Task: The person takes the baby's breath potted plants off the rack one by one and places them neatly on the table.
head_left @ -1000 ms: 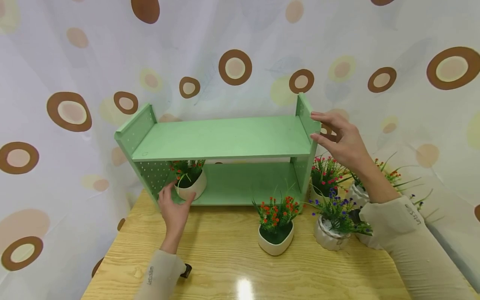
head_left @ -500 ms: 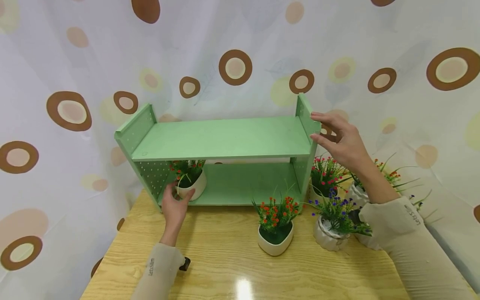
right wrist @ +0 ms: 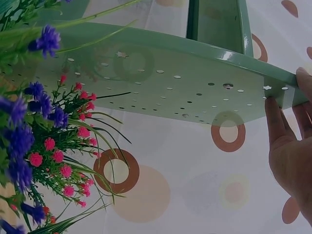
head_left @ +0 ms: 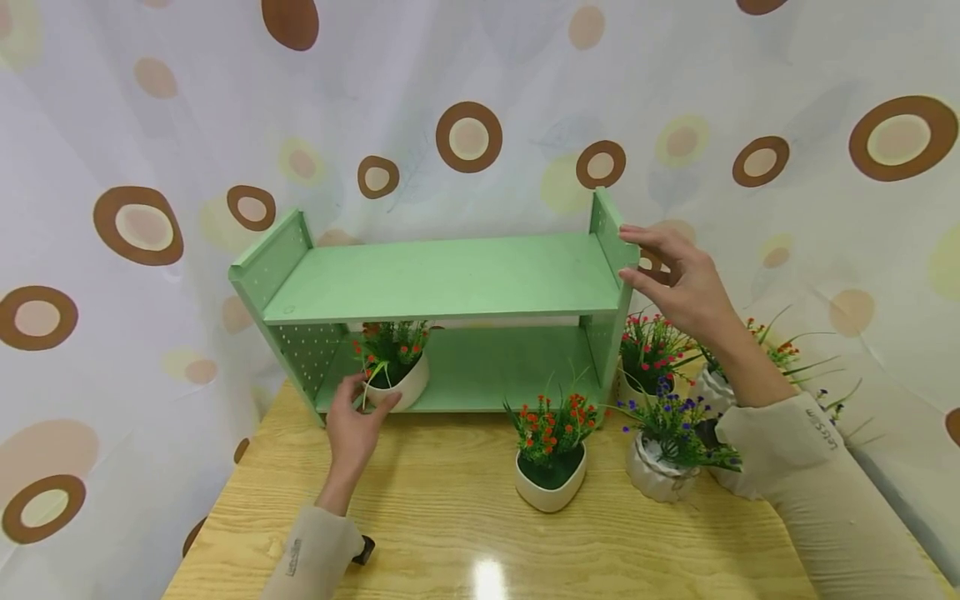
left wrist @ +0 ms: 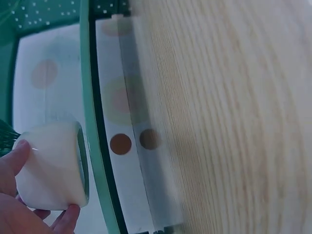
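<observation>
My left hand (head_left: pixel 356 429) holds a white flowerpot (head_left: pixel 405 387) with red artificial flowers, at the left of the lower level of a green two-tier shelf (head_left: pixel 450 279). In the left wrist view, the thumb lies near the rim of the white flowerpot (left wrist: pixel 51 165) and fingertips press its side. Whether the pot's base touches the shelf board, I cannot tell. My right hand (head_left: pixel 686 287) grips the upper front edge of the shelf's right side panel. The right wrist view has its fingers (right wrist: pixel 277 119) against that perforated side panel (right wrist: pixel 165 87).
Another white pot with orange-red flowers (head_left: pixel 550 483) stands on the wooden table (head_left: pixel 420 533) before the shelf. Right of the shelf, under my right arm, are a pot with blue flowers (head_left: pixel 663 471), one with pink flowers (head_left: pixel 648 367) and others. A patterned curtain (head_left: pixel 487 67) hangs behind.
My left hand has shifted the held flowerpot to the right and slightly toward the front of the lower level. The right hand stays on the side panel.
</observation>
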